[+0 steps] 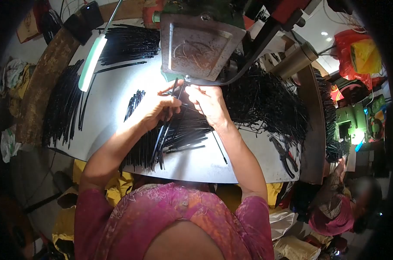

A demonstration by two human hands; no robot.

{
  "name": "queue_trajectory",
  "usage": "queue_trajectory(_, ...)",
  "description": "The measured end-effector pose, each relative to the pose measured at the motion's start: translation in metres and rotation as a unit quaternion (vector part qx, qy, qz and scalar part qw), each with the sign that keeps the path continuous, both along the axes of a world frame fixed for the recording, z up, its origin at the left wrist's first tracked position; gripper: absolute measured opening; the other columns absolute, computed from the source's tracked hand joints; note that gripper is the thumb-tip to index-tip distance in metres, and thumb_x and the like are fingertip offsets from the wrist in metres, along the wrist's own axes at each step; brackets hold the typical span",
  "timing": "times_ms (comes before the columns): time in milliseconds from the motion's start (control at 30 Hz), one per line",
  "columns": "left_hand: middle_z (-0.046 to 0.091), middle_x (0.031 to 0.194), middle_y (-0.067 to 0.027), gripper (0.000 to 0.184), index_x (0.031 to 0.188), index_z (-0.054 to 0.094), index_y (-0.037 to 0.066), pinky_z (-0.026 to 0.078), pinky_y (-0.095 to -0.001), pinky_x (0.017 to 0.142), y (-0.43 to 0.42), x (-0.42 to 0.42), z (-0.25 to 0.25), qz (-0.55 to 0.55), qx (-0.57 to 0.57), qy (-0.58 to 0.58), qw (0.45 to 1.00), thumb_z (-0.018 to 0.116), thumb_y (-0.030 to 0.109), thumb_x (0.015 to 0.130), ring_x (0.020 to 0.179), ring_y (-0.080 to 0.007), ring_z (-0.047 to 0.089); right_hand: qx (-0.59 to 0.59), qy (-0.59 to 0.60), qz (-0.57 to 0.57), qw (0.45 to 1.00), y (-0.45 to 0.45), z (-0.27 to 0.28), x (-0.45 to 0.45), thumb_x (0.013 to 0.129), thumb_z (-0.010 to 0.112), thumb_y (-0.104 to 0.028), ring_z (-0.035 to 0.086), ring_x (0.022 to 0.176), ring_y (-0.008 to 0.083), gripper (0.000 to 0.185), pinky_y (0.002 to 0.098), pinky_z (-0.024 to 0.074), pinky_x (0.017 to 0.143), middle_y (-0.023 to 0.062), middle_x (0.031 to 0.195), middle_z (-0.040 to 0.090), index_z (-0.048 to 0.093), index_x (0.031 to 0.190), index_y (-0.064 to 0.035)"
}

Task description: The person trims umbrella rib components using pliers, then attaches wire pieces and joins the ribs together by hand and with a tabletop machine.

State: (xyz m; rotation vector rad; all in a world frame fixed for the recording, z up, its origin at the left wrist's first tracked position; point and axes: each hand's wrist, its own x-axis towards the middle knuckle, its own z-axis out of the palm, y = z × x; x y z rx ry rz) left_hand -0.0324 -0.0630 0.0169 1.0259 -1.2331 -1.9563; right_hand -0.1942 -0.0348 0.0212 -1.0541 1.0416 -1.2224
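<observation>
Under the head of a metal machine (200, 47) with an umbrella emblem, both my hands work close together. My left hand (155, 107) is closed around several thin black rods, which look like umbrella ribs; their ends stick up past the fingers and trail down toward me. Pinched at the machine's lower tip is my right hand (211, 104), with one long black rib (219, 148) running down from it. The exact contact of the rib ends with the machine is hidden by my fingers. Below my hands lies a loose pile of black ribs (187, 134).
More ribs lie in bundles at the back left (129, 43) and far left (62, 106). A tangled black heap (265, 102) covers the right side, near pliers (284, 157). A lit lamp (92, 63) hangs at left. Another person (335, 212) sits at a green machine (352, 121).
</observation>
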Motion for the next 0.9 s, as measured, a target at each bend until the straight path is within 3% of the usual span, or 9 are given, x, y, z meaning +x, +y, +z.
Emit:
queue_trajectory(400,0.055,0.059,-0.0036,0.059,0.123,0.041,0.012,0.030,-0.0173,0.037,0.000,0.000,0.001,-0.007,0.009,-0.008,1.000,0.059,0.009,0.067,0.040,-0.0062,0.043,0.039,0.033,-0.040,0.998,-0.001,-0.005,0.002,0.080,0.055,-0.013,0.034,0.042,-0.0008,0.008,0.0134,0.0234,0.035,-0.0062,0.056,0.043,0.054,0.076,-0.0061)
queue_trajectory(533,0.055,0.059,-0.0036,0.052,0.119,0.046,0.010,0.030,-0.0176,0.036,0.000,0.002,0.006,-0.007,-0.010,-0.023,1.000,0.060,0.012,0.069,0.041,-0.0062,0.043,0.103,-0.010,-0.016,0.994,-0.001,-0.001,-0.001,0.080,0.055,-0.013,0.035,0.042,-0.0007,0.009,0.0137,0.0233,0.034,-0.0052,0.056,0.044,0.055,0.079,-0.0047)
queue_trajectory(600,0.055,0.059,-0.0037,0.036,0.104,0.053,0.007,0.033,-0.0174,0.038,0.002,0.004,0.016,-0.001,-0.056,-0.083,0.995,0.064,0.016,0.071,0.041,-0.0062,0.042,0.117,-0.021,-0.012,0.993,0.001,-0.002,-0.002,0.080,0.056,-0.013,0.035,0.041,-0.0005,0.009,0.0137,0.0236,0.034,-0.0045,0.057,0.045,0.056,0.080,-0.0038)
queue_trajectory(633,0.055,0.059,-0.0037,0.036,0.104,0.053,0.007,0.033,-0.0174,0.038,0.002,0.006,0.013,-0.002,-0.056,-0.084,0.995,0.064,0.016,0.071,0.041,-0.0062,0.042,0.126,-0.016,-0.015,0.992,0.005,0.001,-0.002,0.080,0.056,-0.013,0.036,0.041,-0.0001,0.010,0.0137,0.0241,0.034,-0.0033,0.058,0.046,0.056,0.080,-0.0028)
queue_trajectory(700,0.053,0.058,-0.0028,0.019,0.085,0.053,0.008,0.031,-0.0176,0.037,-0.001,0.012,0.003,-0.001,-0.065,-0.079,0.995,0.063,0.019,0.073,0.041,-0.0062,0.042,0.135,-0.011,-0.019,0.991,0.009,0.002,-0.001,0.080,0.056,-0.013,0.036,0.041,0.0002,0.011,0.0137,0.0247,0.034,-0.0022,0.058,0.047,0.056,0.080,-0.0018)
queue_trajectory(800,0.053,0.058,-0.0020,0.013,0.077,0.051,0.009,0.031,-0.0176,0.037,0.001,0.010,0.002,-0.013,-0.072,-0.053,0.996,0.060,0.018,0.075,0.042,-0.0056,0.043,0.111,-0.036,-0.011,0.993,0.012,-0.001,0.002,0.080,0.056,-0.013,0.037,0.041,0.0011,0.013,0.0141,0.0261,0.034,-0.0001,0.060,0.048,0.055,0.079,-0.0001)
queue_trajectory(900,0.053,0.060,-0.0025,0.017,0.079,0.050,0.009,0.032,-0.0189,0.041,0.002,0.004,-0.001,0.012,-0.056,-0.035,0.998,0.061,0.019,0.074,0.047,-0.0072,0.044,0.077,-0.059,-0.016,0.995,0.010,-0.001,0.006,0.080,0.056,-0.013,0.038,0.043,0.0024,0.013,0.0152,0.0273,0.035,0.0000,0.060,0.047,0.055,0.078,0.0001)
